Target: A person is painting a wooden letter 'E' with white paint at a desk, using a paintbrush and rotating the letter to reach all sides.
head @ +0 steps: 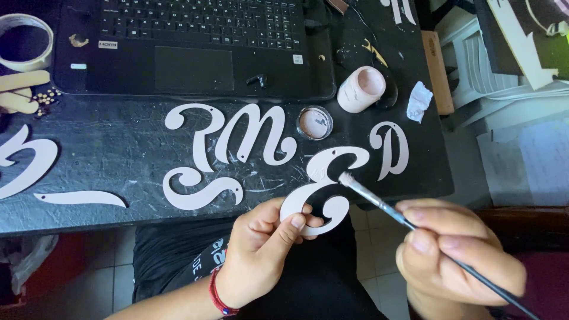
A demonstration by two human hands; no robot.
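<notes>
Bare black tabletop [118,148] lay open at nine o'clock of the left hand [261,249]. At twelve o'clock the cut-out letters [237,139] crowded the surface, with the laptop [189,47] walling off the far edge. At one o'clock the paint lid [315,122] and pink jar [361,89] stood close together, blocking passage.

Lighting: soft, even daylight, brightest at the far right, where the pale papers [515,71] wash out towards white. The black table [118,154] carries a dull sheen that shows its scratches and smears. Shadows are faint and short under the cut-out letters. The laptop [195,47] at the far edge is dark, with low key detail. The right hand [456,255], nearest the camera, is soft with slight motion blur; the brush [379,204] tip is fairly sharp. Mild wide-angle bending at the edges.
</notes>
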